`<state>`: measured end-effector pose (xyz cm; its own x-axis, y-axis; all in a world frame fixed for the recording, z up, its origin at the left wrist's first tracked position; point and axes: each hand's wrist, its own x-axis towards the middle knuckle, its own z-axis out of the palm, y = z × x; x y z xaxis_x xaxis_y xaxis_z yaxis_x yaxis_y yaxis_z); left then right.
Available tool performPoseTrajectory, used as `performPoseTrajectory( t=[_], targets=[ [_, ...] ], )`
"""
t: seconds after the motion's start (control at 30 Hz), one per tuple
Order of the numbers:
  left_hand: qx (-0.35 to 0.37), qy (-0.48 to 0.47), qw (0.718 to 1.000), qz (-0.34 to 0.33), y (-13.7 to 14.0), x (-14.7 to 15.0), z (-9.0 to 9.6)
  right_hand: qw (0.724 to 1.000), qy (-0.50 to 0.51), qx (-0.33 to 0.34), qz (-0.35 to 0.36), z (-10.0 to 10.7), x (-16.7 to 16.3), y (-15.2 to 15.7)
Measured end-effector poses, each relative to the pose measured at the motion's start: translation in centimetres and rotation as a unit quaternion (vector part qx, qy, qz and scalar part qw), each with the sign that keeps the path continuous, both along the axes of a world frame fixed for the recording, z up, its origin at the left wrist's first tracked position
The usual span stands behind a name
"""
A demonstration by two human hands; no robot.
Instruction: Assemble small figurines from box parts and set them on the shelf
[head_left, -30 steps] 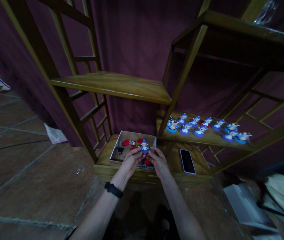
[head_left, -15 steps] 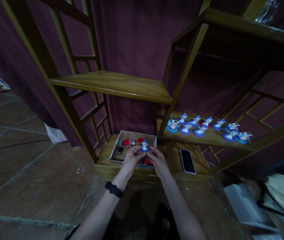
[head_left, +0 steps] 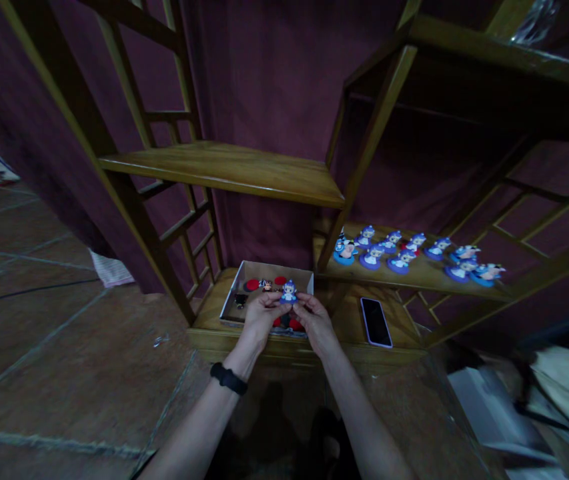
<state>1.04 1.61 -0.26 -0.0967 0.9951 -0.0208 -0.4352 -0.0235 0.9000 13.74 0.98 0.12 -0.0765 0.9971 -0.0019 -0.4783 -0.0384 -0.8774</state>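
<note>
Pinching the purple figurine (head_left: 289, 291) from both sides, left hand (head_left: 259, 321) on its left, right hand (head_left: 317, 323) on its right. Grip state: thumbs and fingers of both hands pressed on the base, head and torso uncovered. It's straight ahead of me, out at the fingertips rather than in the palms, in front of the inside of the cardboard box (head_left: 291, 272) as I look down. Can't tell how much gap there is underneath. Long axis roughly upright, head up, base down in the grip. Neither hand is nearer, they meet it evenly. Box holds red discs (head_left: 253, 285), a small black item (head_left: 241, 300) at left and a little patterned figure (head_left: 267, 285). Box sits on the bottom shelf (head_left: 339, 327), phone (head_left: 377, 323) lies screen up to the right, apart from my right hand. Other figurines (head_left: 372, 256) stand on the right-hand shelf (head_left: 428, 271), so the right hand is the nearer one to those. Black band (head_left: 228, 379) on my left wrist
</note>
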Motion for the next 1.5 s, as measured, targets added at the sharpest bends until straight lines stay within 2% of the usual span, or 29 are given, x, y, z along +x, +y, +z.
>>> performPoseTrajectory(
  t=[0.5,0.67,0.77,1.0,1.1,1.4,1.5],
  targets=[
    [0.008,0.014,1.000,-0.014,-0.2,0.1,0.1,0.994,-0.104,0.000,-0.027,0.3,-0.1,0.1],
    [0.013,0.032,0.997,-0.068,-0.6,0.4,0.5,0.990,-0.136,0.024,-0.016,0.1,0.4,0.6],
    [0.011,0.034,0.997,-0.076,-0.9,0.9,0.6,0.982,-0.181,0.048,-0.022,-0.3,0.8,1.0],
    [0.007,0.038,0.999,-0.024,-1.0,1.7,0.0,0.964,-0.252,0.077,-0.036,-0.7,1.3,1.5],
    [0.000,0.039,0.999,-0.031,-1.0,1.6,-0.1,0.957,-0.271,0.099,-0.027,-0.7,1.5,1.5],
    [-0.016,0.040,0.998,-0.046,-1.2,1.3,0.2,0.953,-0.282,0.105,-0.020,-1.0,1.6,1.5],
    [-0.016,0.033,0.998,-0.052,-1.2,1.3,0.3,0.963,-0.255,0.090,-0.015,-0.7,1.5,1.3]
  ],
)
